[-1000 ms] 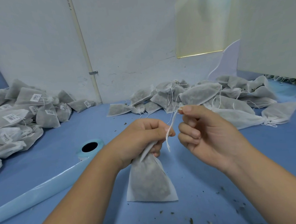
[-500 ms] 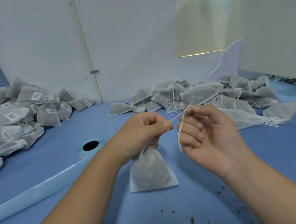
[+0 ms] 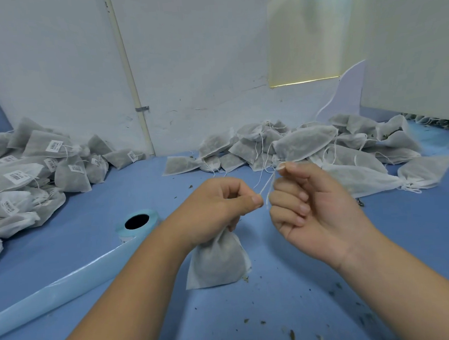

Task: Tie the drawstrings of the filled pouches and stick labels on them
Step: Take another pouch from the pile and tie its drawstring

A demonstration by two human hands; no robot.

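Both hands (image 3: 215,209) (image 3: 314,212) pinch the drawstring (image 3: 267,185) (left holds pouch (image 3: 218,263)).

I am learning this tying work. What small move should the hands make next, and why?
Probably pull the drawstring taut with the right hand, away from the left hand. The left hand grips the pouch at its neck, both hands pinch the string, and no knot shows yet.

labelled pouches (image 3: 36,174) left, unlabelled pouches (image 3: 321,149) right
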